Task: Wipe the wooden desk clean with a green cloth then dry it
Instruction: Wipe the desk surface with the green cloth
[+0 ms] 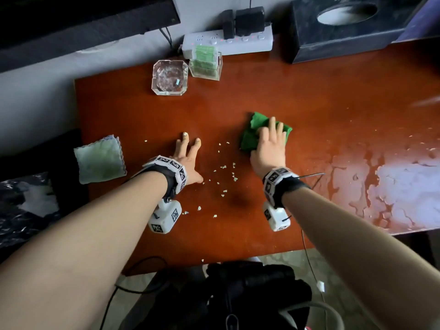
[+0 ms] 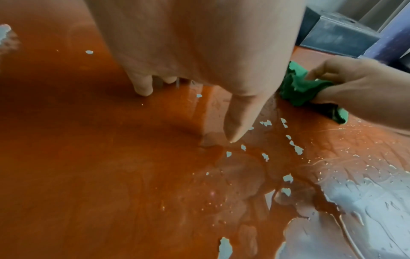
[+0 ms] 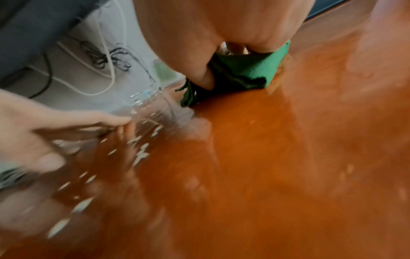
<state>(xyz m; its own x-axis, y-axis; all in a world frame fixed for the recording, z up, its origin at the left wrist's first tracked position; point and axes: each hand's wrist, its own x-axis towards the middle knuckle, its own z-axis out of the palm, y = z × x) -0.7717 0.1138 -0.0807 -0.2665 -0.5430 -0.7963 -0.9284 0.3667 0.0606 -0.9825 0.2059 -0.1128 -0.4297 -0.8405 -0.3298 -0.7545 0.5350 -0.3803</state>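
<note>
The reddish wooden desk (image 1: 238, 96) fills the head view. My right hand (image 1: 270, 139) lies on a crumpled green cloth (image 1: 250, 136) right of centre, thumb and fingers gripping the bunched fabric. The left wrist view shows this grip, with the cloth (image 2: 297, 89) between the right hand's (image 2: 366, 91) thumb and fingers. The right wrist view shows the thumb pressing the cloth (image 3: 248, 70) down. My left hand (image 1: 188, 153) rests flat on the desk with fingers spread and holds nothing. Pale crumbs (image 1: 223, 167) are scattered between the hands. A wet, shiny patch (image 1: 400, 184) covers the desk's right end.
A folded pale cloth (image 1: 100, 160) lies at the desk's left edge. At the back stand a glass ashtray (image 1: 169, 77), a clear box of green cards (image 1: 206, 64), a white power strip (image 1: 227, 41) and a black tissue box (image 1: 345, 27). A black bag (image 1: 250, 294) sits below the front edge.
</note>
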